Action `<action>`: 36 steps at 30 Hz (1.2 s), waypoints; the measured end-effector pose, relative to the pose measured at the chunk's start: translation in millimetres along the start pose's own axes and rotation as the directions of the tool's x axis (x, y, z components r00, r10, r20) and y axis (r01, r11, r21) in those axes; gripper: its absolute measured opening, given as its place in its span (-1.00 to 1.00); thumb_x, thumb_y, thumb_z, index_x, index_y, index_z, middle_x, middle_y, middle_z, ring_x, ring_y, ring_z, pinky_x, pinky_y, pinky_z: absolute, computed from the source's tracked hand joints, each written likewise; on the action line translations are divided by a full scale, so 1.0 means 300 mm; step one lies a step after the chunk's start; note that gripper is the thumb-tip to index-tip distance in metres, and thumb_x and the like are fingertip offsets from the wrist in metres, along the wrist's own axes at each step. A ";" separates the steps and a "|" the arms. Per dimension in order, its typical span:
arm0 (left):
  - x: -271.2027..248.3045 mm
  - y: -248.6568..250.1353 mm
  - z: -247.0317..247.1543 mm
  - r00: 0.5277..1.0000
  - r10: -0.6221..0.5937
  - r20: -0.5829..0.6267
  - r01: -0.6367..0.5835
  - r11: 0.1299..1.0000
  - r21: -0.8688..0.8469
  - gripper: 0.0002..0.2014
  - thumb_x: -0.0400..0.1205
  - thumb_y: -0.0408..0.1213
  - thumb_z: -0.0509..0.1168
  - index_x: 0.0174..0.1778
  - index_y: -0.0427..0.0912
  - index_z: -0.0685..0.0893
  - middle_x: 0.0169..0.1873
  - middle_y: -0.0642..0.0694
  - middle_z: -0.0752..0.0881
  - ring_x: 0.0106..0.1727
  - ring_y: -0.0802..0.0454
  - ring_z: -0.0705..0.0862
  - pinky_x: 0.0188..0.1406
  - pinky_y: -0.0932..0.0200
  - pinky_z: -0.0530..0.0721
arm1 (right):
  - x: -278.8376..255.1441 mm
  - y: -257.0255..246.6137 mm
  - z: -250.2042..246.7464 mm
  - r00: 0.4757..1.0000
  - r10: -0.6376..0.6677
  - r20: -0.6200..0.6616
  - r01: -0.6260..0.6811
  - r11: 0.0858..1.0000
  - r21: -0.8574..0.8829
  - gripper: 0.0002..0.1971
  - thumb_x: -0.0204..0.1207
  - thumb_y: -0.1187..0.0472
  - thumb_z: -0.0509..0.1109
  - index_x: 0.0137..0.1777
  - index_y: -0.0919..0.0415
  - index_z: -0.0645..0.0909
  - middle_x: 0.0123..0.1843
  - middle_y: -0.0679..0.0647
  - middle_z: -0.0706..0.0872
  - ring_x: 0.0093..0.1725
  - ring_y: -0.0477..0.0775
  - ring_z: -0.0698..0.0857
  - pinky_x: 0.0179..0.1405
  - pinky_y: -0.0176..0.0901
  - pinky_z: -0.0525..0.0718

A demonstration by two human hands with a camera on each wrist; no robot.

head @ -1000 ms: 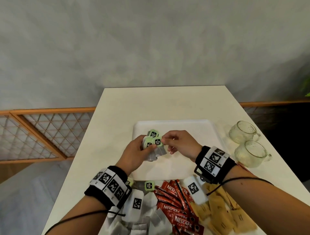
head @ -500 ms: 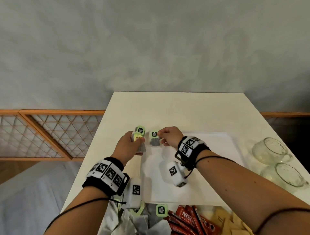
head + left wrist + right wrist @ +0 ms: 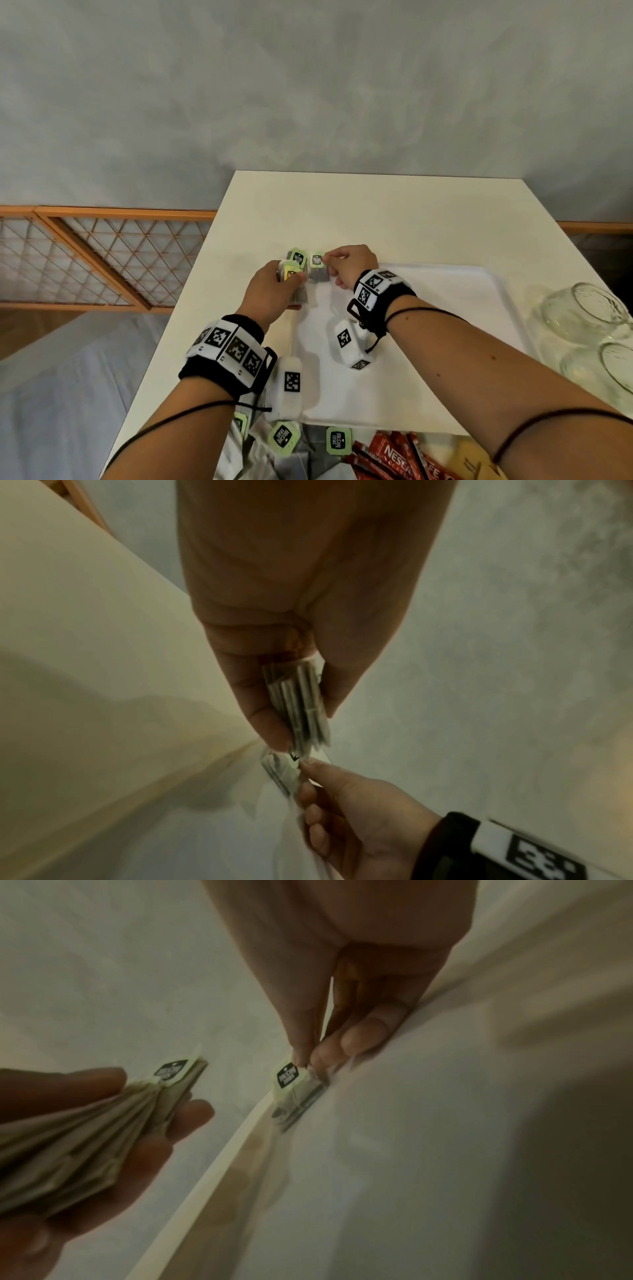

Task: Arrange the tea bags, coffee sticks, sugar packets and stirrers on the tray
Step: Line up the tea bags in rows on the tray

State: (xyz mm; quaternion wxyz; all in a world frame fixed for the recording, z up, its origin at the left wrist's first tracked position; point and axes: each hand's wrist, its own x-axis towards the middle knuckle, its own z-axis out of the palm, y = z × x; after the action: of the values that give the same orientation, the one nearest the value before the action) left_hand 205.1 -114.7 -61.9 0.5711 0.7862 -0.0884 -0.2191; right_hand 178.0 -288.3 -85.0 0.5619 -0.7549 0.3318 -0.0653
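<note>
My left hand (image 3: 291,279) grips a fanned stack of tea bags (image 3: 296,260) with green tags, just off the far left corner of the white tray (image 3: 445,308). My right hand (image 3: 327,260) pinches the green tag of a single tea bag (image 3: 318,270) that lies at that tray corner. In the right wrist view the thumb and forefinger hold this tea bag (image 3: 287,1079) against the tray rim, with the stack (image 3: 103,1118) to the left. More tea bags (image 3: 284,437), red coffee sticks (image 3: 387,455) and tan sugar packets (image 3: 469,459) lie near the table's front edge. No stirrers show.
Two glass cups (image 3: 582,308) stand on the table to the right of the tray. The cream table (image 3: 376,212) stretches bare beyond the hands. A wooden lattice rail (image 3: 102,260) runs along the floor at the left.
Both hands have moved from the tray's middle to its far left corner. My right hand has drawn one tea bag off the stack and lowered it onto the tray corner.
</note>
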 end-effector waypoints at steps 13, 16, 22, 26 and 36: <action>-0.076 0.004 0.000 0.993 0.025 0.119 -0.006 0.987 -0.159 -0.79 0.67 -0.31 0.35 0.22 -0.17 0.65 -0.13 -0.22 0.79 -0.19 -0.05 0.79 -0.32 0.15 0.75 | -0.060 -0.003 -0.009 0.998 -0.031 0.060 0.024 0.994 0.106 -0.87 0.51 0.05 0.50 -0.02 0.05 0.80 -0.44 0.06 0.69 -0.56 0.04 0.57 -0.53 -0.22 0.58; -0.093 0.020 0.018 0.991 0.040 0.125 -0.015 0.980 -0.197 -0.81 0.68 -0.32 0.33 0.21 -0.16 0.66 -0.14 -0.20 0.79 -0.19 -0.05 0.79 -0.29 0.13 0.76 | -0.118 -0.030 -0.039 0.995 -0.058 0.085 0.031 0.956 0.293 -0.70 0.58 -0.02 0.40 0.02 0.22 0.76 -0.38 0.09 0.69 -0.55 0.04 0.55 -0.52 -0.22 0.55; -0.126 0.048 0.059 0.984 0.037 0.172 -0.007 0.985 -0.171 -0.83 0.69 -0.31 0.32 0.19 -0.20 0.67 -0.05 -0.15 0.82 -0.15 -0.05 0.79 -0.30 0.13 0.76 | -0.180 -0.042 -0.114 0.975 -0.183 0.126 0.131 0.931 0.341 -0.88 0.49 0.29 0.52 -0.05 0.35 0.76 -0.27 0.15 0.75 -0.52 -0.04 0.59 -0.49 -0.29 0.62; -0.131 0.042 0.070 0.983 0.021 0.181 0.005 0.989 -0.145 -0.84 0.69 -0.30 0.33 0.14 -0.25 0.69 -0.08 -0.15 0.80 -0.15 -0.04 0.78 -0.31 0.15 0.75 | -0.177 -0.036 -0.170 0.978 -0.186 0.098 0.142 0.927 0.346 -0.95 0.52 0.32 0.48 -0.08 0.31 0.74 -0.27 0.14 0.74 -0.53 -0.07 0.61 -0.48 -0.29 0.65; -0.074 0.020 0.031 1.000 -0.002 0.004 0.002 0.999 -0.044 -0.88 0.70 -0.35 0.28 0.09 -0.30 0.64 -0.10 -0.30 0.73 -0.23 -0.11 0.72 -0.41 0.17 0.78 | -0.053 0.012 -0.154 0.993 -0.103 0.062 0.099 0.993 0.064 -0.96 0.53 0.37 0.47 -0.14 0.29 0.69 -0.35 0.18 0.74 -0.46 0.03 0.72 -0.42 -0.19 0.77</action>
State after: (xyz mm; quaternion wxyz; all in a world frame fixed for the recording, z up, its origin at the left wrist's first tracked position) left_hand 182.0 -116.0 -53.2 0.5878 0.7732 -0.0839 -0.2228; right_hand 142.4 -316.9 -67.2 0.5913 -0.7550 0.2723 -0.0793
